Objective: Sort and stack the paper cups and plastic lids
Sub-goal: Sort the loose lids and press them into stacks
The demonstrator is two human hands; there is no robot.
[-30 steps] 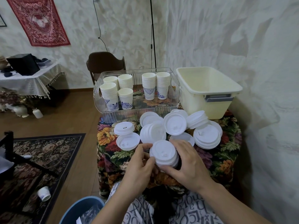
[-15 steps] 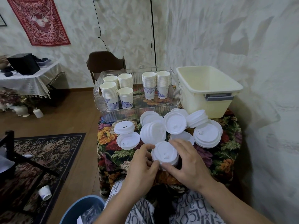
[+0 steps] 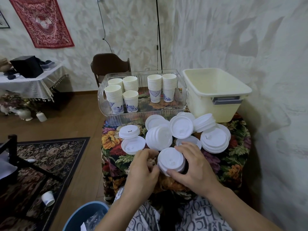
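Both hands have drawn the stack of lids a little nearer the body than 1 second ago, off the loose lids heaped just behind it. My right hand curls round the stack's right side, thumb under its near edge and fingers over the far rim, likely to keep the lids aligned. My left hand has its fingers bent against the stack's left edge; whether they pinch it I cannot tell. Farther behind the stack, 6 piles of paper cups stand in the clear tray, already sorted. Right of that tray sits the cream tub, presumably for lids.
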